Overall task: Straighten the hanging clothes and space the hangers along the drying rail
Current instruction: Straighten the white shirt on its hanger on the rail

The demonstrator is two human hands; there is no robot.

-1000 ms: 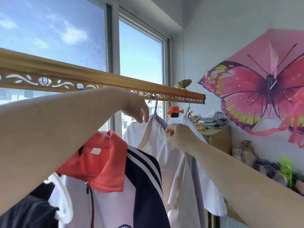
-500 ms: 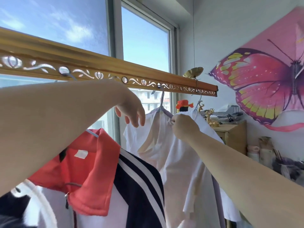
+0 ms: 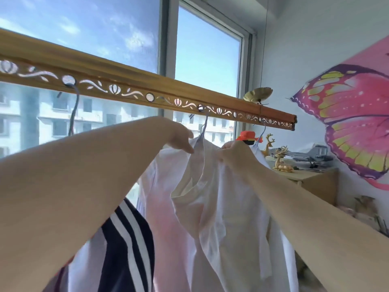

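Currently on the drying rail [image 3: 147, 87]: white shirt [image 3: 212, 207], hung by hanger hook [image 3: 204, 124] just above and between both sets of fingers.

- Left hand [image 3: 179, 139]: fingers loosely extended, resting on the near shoulder of the cloth, not closed round it.
- Right hand [image 3: 233, 153]: fingers curled, pinching the collar fabric.
- Rail's long axis: left to right past the fingertips.
- Right of the right fingers: second hanger hook [image 3: 262, 131], close, then the rail end.
- Left of the left fingers: bare rail up to another hook [image 3: 74, 110], above the striped garment [image 3: 126, 239].
- Probably more room leftward; left fingers marginally nearer the hook.
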